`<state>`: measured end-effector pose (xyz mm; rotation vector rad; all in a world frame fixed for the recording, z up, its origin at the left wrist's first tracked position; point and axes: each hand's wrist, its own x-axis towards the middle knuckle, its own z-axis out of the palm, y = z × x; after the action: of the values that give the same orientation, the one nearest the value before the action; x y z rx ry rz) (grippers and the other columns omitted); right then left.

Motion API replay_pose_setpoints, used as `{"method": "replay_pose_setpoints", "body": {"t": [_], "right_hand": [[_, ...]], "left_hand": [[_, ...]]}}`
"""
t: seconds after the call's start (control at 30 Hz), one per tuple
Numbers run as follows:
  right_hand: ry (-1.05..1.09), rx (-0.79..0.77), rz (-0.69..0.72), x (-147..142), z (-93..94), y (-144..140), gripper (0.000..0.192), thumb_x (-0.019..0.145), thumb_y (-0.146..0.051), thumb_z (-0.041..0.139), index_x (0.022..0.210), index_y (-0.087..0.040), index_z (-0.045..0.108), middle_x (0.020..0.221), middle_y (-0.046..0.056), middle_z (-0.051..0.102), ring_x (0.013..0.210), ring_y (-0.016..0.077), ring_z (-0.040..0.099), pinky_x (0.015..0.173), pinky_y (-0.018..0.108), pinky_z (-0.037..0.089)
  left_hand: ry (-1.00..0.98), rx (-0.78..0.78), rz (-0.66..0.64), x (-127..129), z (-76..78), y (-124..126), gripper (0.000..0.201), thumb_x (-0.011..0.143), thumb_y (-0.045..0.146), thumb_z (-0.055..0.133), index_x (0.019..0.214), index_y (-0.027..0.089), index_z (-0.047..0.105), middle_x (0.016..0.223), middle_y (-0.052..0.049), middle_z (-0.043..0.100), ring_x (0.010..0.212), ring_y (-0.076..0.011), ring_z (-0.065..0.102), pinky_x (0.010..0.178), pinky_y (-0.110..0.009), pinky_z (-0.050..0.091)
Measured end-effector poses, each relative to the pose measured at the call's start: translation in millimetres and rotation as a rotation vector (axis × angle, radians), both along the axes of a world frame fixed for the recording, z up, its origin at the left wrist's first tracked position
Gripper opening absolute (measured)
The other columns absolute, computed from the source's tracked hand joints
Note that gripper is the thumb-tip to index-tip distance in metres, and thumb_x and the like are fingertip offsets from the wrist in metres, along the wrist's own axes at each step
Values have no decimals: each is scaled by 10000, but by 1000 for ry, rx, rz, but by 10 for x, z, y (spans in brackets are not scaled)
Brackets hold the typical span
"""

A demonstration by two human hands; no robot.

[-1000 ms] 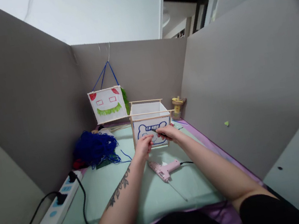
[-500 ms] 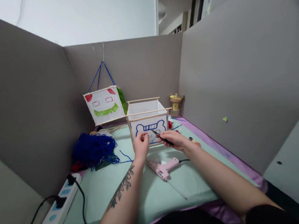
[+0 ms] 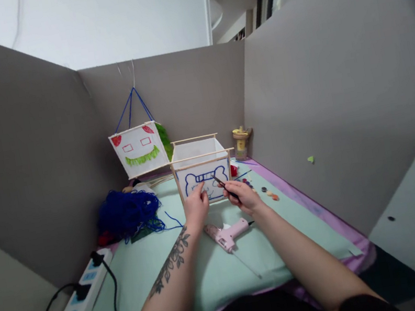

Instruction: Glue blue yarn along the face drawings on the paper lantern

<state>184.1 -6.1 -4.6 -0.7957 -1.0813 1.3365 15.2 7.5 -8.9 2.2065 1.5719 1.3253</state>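
In front of me stands a box-shaped lantern (image 3: 215,164) with white panels and thin wooden sticks along its edges. Its near panel carries a blue-outlined animal face. My left hand (image 3: 196,205) is before the lower left of that panel, fingers curled and the index finger and thumb towards the drawing. Whether anything sits between them is too small to tell. My right hand (image 3: 244,196) is closed around slim, dark-handled scissors (image 3: 220,182), their tip pointing up and left before the panel. Below both hands lies a pink glue gun (image 3: 226,234) with a glue stick in its back.
A second lantern (image 3: 140,148) hangs by blue cords at the back left. Blue yarn (image 3: 127,214) is heaped below it. A power strip (image 3: 80,299) with black cables lies front left. Small buttons (image 3: 272,195) and a yellow cup (image 3: 242,142) are on the right. Grey partitions enclose the table.
The view has turned slightly to the right. My left index finger has straightened somewhat towards the panel. The scissors stay in my right hand, with the tip slightly higher.
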Motion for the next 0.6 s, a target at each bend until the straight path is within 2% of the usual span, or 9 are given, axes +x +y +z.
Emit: {"method": "replay_pose_setpoints", "body": {"t": [0.23,0.47,0.6], "right_hand": [[-42,-11,8,-42,-33,-22,361,641,-392,671,884,-125,673,573,-22,557,348,13,295,345,186,134],[-177,-86,-63,-134,27,-17,312,628,-417,626,733,-125,658,465,-34,497,340,34,230,358,215,102],[-195,-144,-71,-187,66,38,317,613,-417,630,724,-122,660,503,-16,538,345,37,246,357,221,108]], "left_hand": [[-29,-21,26,-22,9,17,393,852,239,477,1230,189,576,872,-61,697,751,-165,630,789,-281,484],[-81,29,24,-39,5,-15,358,854,248,462,1171,178,612,776,-54,684,723,-166,627,793,-280,477],[-91,35,18,-43,1,-18,352,852,245,462,1159,171,619,780,-59,684,723,-168,626,790,-281,477]]}}
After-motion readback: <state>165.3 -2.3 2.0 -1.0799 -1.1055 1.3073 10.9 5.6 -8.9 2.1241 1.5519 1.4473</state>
